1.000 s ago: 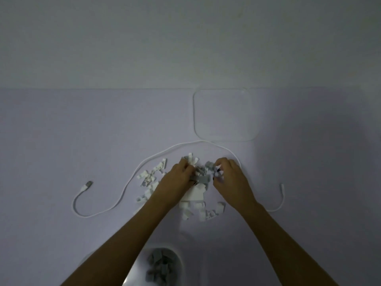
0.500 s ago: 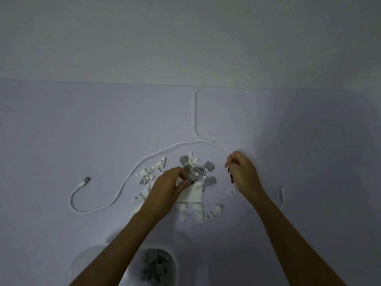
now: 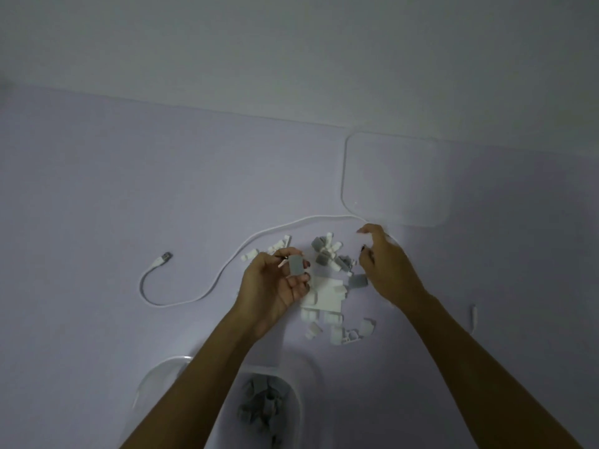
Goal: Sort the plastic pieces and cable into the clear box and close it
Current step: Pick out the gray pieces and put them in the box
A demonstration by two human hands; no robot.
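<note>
Left hand (image 3: 275,286), palm turned upward, fingers curled around a grey plastic piece (image 3: 296,265) pinched at the fingertips above the pile's left edge. Right hand (image 3: 385,270), palm down, fingers loosely spread and holding nothing, apparently hovering over the pile's right side. Pile of white and grey plastic pieces (image 3: 327,286) on the lilac tabletop (image 3: 97,205). White cable (image 3: 207,286) arcing behind the pile. Clear box (image 3: 291,396), near edge, containing grey pieces. Clear lid (image 3: 395,179) lying flat, far right.
</note>
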